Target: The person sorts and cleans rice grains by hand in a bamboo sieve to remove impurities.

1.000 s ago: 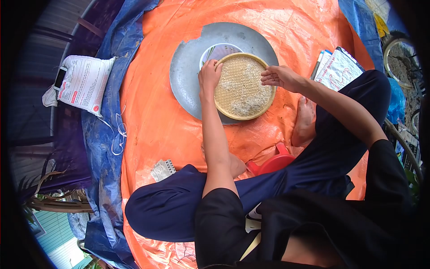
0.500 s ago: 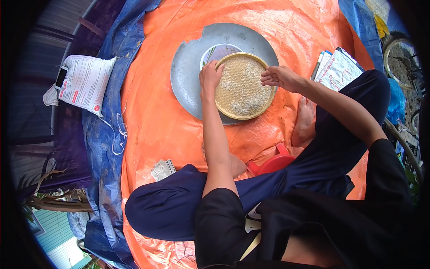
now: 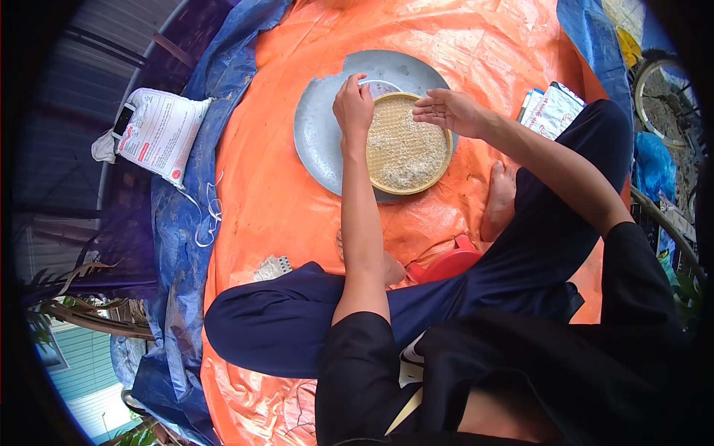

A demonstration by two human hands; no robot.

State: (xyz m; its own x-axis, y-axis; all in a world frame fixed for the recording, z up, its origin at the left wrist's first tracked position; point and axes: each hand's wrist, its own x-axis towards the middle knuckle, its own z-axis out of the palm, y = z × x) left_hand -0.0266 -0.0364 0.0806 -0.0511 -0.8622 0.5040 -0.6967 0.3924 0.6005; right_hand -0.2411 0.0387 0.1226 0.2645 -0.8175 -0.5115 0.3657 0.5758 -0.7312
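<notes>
A round woven sieve (image 3: 394, 130) with a yellow rim holds pale, grain-like bits, thickest near its lower edge. It covers part of a patterned bowl or plate (image 3: 383, 87), and both are over a large grey metal tray (image 3: 316, 137). My left hand (image 3: 353, 105) is at the sieve's left rim, fingers half curled with thumb and fingertips apart; whether it touches the rim is hard to see. At the upper right rim, my right hand (image 3: 450, 111) is open, its fingers stretched out flat over the edge.
An orange tarp (image 3: 275, 193) lies beneath everything, with blue sheeting (image 3: 178, 253) at the left. A white printed sack (image 3: 163, 134) stands there. Beside my legs are a red plastic item (image 3: 446, 265) and a small notebook (image 3: 273, 268). Printed packets (image 3: 554, 111) lie at right, near a bicycle wheel (image 3: 662, 100).
My left hand's fingers have risen and loosened from the sieve's rim. My right hand has shifted left and up, further over the rim. The whole view has tilted slightly.
</notes>
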